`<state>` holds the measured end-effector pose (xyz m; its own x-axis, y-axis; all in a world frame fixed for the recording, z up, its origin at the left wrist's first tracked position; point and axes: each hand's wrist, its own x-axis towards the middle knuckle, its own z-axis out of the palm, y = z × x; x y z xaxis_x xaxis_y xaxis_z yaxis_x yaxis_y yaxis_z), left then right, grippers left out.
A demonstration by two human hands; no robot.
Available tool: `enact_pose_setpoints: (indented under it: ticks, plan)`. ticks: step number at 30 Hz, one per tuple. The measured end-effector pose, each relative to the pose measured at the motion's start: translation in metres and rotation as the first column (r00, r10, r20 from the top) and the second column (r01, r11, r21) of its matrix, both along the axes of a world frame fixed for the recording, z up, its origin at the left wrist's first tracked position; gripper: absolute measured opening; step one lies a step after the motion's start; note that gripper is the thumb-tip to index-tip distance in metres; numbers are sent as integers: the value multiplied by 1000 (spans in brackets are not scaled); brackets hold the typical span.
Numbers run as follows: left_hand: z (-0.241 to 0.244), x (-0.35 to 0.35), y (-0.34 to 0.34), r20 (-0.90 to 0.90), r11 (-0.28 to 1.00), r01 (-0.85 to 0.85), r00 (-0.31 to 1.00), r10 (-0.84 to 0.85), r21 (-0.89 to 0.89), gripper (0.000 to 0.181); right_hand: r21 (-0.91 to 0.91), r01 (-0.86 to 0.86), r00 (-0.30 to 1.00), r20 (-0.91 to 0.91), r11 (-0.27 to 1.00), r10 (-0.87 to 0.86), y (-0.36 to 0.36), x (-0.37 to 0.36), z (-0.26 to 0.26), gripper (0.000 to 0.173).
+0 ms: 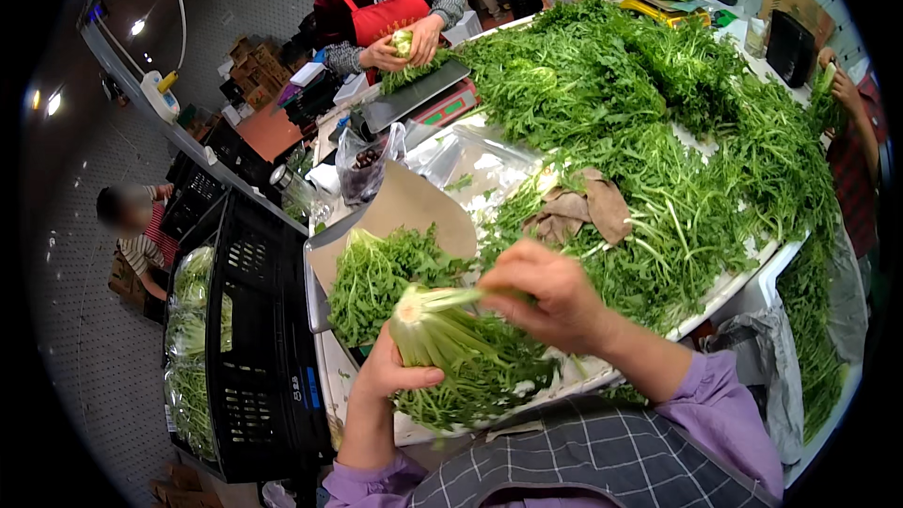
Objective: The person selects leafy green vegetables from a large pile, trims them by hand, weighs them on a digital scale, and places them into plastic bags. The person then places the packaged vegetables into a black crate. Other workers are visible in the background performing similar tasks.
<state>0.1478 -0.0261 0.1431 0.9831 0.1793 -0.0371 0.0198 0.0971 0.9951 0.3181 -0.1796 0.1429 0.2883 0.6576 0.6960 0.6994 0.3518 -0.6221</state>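
Observation:
My left hand (398,367) grips a head of frilly leafy greens (444,346) near its base, with the pale cut root end facing up and the leaves hanging down. My right hand (547,293) pinches a stalk (451,298) that sticks out sideways from that base; whether it is still attached is hard to see. Just beyond my left hand, another bunch of greens (388,261) lies on a brown sheet (430,215) over a scale. Past my right hand, a pair of brown cloth gloves (585,210) rests on loose leaves.
A large heap of greens (607,85) covers much of the table. Black crates (247,353) with wrapped greens stand at the left. Across the table, a person in a red apron (388,14) holds a bunch over a digital scale (416,95). A white bin (811,367) stands at the right.

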Motion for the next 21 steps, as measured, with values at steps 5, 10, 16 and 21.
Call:
enact_pose_setpoints:
  ticks: [5, 10, 16, 21]
  plan:
    - [2, -23, 29, -40, 967, 248, 967, -251, -58, 83, 320, 338, 721, 517, 885, -462, 6, 19, 8, 8]
    - [3, -51, 64, 214, 966, 121, 974, -71, -229, 83, -139, 804, 520, 637, 578, -569, -35, 64, 3, 25]
    - [6, -48, 78, 70, 960, 245, 969, -237, -135, 85, -436, -246, 952, -279, 865, 130, 35, -35, 53, 50]
    - [39, -24, 56, -124, 971, 57, 992, -29, 233, 69, -283, -39, 997, 48, 958, 55, 62, -47, 44, 23]
